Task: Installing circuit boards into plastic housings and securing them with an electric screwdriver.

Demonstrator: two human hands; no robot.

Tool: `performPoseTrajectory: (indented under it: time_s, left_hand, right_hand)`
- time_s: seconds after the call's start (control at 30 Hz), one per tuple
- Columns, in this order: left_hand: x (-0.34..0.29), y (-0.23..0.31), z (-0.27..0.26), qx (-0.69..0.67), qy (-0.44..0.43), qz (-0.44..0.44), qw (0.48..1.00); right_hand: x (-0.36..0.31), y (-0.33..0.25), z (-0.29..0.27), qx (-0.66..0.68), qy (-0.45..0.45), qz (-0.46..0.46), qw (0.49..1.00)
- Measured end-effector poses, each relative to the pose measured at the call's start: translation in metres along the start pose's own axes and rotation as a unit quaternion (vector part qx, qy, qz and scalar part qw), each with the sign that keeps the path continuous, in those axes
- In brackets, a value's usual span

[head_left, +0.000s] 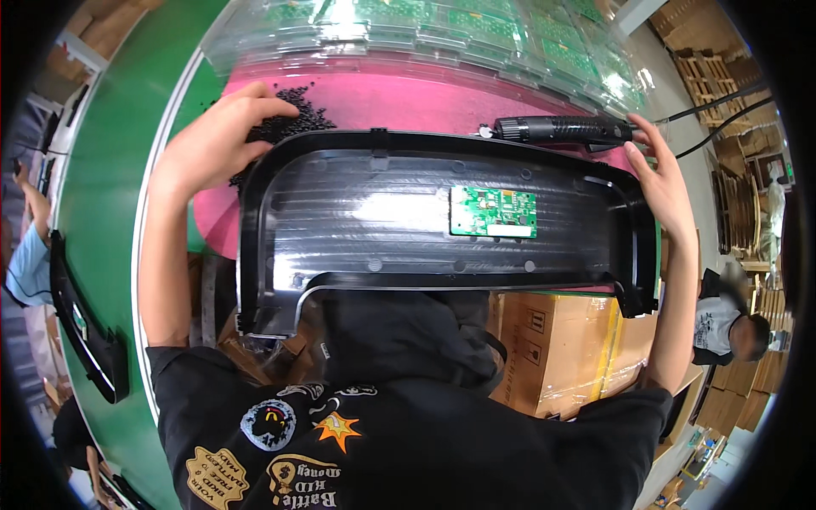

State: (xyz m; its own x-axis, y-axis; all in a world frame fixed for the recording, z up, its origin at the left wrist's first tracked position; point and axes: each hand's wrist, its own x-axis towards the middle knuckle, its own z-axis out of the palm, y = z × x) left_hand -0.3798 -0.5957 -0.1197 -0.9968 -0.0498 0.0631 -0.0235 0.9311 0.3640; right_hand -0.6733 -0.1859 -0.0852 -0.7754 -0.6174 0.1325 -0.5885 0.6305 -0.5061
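A long black curved plastic housing (357, 229) lies in front of me with its hollow side up. A small green circuit board (493, 212) sits inside it, right of the middle. My left hand (212, 140) reaches past the housing's left corner to a pile of small black screws (293, 119). Its thumb and index finger are apart at the pile; I cannot make out a screw between them. Behind the housing rests a black electric screwdriver (565, 130), bit toward the left. My right hand (661, 178) is at its cable end, thumb and fingers spread on either side.
The pink mat (391, 93) lies on a green work table (140, 110). Clear plastic trays with green boards (442, 38) line the back. Cables (722, 106) run off right. A cardboard box (552, 348) stands below the housing. Another black housing (85, 323) and other people appear at the sides.
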Motion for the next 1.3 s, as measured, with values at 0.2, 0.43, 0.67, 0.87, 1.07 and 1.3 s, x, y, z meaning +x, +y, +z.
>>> performPoseTrajectory:
  time_s: [0.2, 0.43, 0.67, 0.87, 1.07, 1.3]
  left_hand:
    - [0.006, -0.011, 0.017, -0.041, 0.087, -0.036, 0.995]
    - [0.009, -0.026, 0.023, -0.006, 0.118, -0.047, 0.992]
    - [0.016, -0.022, 0.019, -0.065, 0.226, -0.042, 0.971]
    - [0.02, 0.045, 0.008, -0.275, 0.141, -0.016, 0.951]
    - [0.052, 0.09, 0.015, -0.314, 0.071, 0.112, 0.94]
    - [0.076, 0.108, 0.02, -0.321, 0.052, 0.129, 0.937]
  right_hand:
    - [0.026, -0.022, 0.025, 0.153, 0.002, 0.063, 0.986]
    - [0.052, -0.098, 0.087, 0.345, 0.063, -0.126, 0.928]
    - [0.053, -0.126, 0.096, 0.665, 0.011, -0.104, 0.739]
    - [0.009, -0.168, 0.058, 0.75, -0.018, -0.224, 0.622]
    - [-0.024, -0.169, 0.04, 0.749, 0.004, -0.279, 0.601]
    - [-0.017, -0.143, 0.034, 0.646, -0.053, -0.331, 0.686]
